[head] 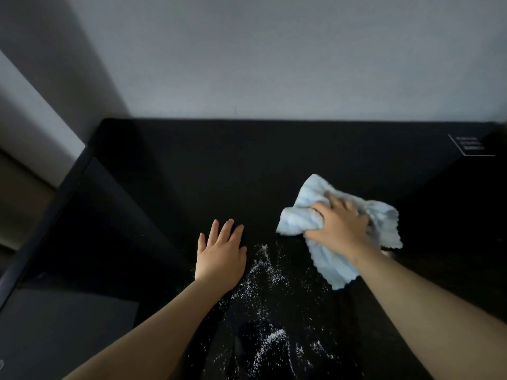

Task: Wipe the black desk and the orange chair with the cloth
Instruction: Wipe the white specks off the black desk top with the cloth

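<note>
A pale grey wall (274,56) fills the upper half of the view, and the black desk surface (219,165) butts against it and runs down to the near edge. At the surface's far right corner is a small white-outlined label (470,145) whose print is too small to read. A scatter of white powder or crumbs (263,283) lies on the near middle of the surface, between the two forearms. The light blue cloth (301,215) sits bunched on the right part of the surface, just beyond the crumbs. The right hand (340,226) presses down on it, fingers curled into the fabric and gripping it. The left hand (222,256) rests flat on the bare surface just left of the crumbs, fingers straight and slightly spread, holding nothing.
</note>
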